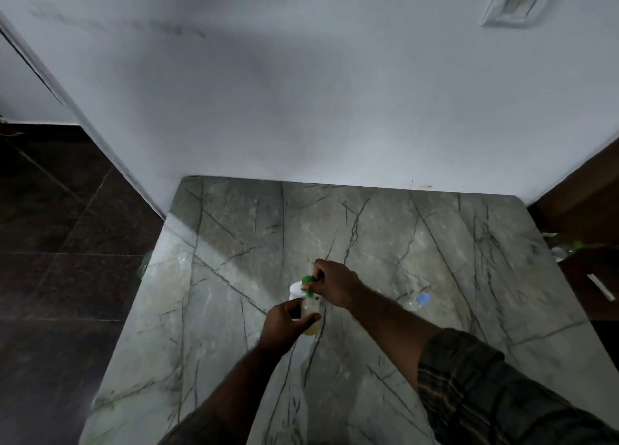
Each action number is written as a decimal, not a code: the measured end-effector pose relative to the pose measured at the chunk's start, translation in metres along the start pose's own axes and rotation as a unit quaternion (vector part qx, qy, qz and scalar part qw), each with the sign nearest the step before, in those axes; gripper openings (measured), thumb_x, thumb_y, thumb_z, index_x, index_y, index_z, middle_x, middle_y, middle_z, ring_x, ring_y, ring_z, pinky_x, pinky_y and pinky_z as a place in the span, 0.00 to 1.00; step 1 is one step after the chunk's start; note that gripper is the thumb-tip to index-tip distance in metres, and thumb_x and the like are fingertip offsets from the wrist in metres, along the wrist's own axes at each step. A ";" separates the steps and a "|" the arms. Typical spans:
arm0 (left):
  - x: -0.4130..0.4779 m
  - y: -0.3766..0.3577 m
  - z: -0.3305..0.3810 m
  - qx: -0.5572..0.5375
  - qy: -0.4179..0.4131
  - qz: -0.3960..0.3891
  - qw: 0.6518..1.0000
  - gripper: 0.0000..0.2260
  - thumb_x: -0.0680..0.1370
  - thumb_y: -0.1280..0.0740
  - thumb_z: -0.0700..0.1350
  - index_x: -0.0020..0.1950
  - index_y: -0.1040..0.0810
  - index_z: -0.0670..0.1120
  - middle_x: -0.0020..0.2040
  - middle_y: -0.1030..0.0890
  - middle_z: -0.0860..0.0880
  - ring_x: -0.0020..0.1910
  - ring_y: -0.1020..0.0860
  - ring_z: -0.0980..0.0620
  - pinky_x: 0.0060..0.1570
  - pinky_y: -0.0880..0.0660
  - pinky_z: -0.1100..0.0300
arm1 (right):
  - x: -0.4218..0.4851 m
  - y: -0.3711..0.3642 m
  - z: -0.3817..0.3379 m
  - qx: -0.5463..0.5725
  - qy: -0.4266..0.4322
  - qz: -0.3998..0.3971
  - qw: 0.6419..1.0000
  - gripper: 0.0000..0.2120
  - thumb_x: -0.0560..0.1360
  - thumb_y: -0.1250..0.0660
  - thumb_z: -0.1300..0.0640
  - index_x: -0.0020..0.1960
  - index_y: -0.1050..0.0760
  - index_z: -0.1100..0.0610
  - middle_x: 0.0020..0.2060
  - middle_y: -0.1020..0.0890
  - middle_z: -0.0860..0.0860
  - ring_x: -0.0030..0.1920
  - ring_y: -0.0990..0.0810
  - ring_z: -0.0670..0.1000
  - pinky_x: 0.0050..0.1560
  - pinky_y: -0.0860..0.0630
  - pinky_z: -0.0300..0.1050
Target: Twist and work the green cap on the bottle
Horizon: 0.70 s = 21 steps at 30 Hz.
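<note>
Grey veined marble table [385,230] against a pale wall [301,92]. At its middle stands a small clear bottle [311,314] of yellowish liquid; the left hand [284,324] grips its body, the right hand [331,285] pinches its green cap [308,279].

It looks like a room in a home: a marble-patterned tabletop [385,237] stands against a plain painted wall [301,92], a wall switch plate [517,0] above, dark floor tiles [57,243] beside it.
</note>
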State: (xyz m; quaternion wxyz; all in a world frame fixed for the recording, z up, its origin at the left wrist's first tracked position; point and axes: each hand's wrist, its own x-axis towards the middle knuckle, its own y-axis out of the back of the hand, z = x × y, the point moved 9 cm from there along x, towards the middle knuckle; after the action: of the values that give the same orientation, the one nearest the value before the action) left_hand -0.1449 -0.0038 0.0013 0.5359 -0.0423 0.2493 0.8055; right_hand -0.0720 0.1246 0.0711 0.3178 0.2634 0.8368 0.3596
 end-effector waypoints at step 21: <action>0.000 0.001 0.001 -0.001 -0.008 -0.002 1.000 0.11 0.70 0.22 0.54 0.50 0.18 0.62 0.42 0.14 0.62 0.43 0.16 0.64 0.43 0.18 0.66 | 0.000 0.002 0.000 -0.003 -0.003 0.005 1.000 0.17 0.72 0.30 0.40 0.46 0.27 0.53 0.40 0.21 0.50 0.41 0.22 0.51 0.48 0.26 0.51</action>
State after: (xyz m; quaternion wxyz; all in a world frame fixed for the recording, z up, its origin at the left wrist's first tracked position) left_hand -0.1458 -0.0037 0.0023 0.5391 -0.0366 0.2441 0.8052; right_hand -0.0716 0.1265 0.0725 0.3189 0.2676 0.8338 0.3627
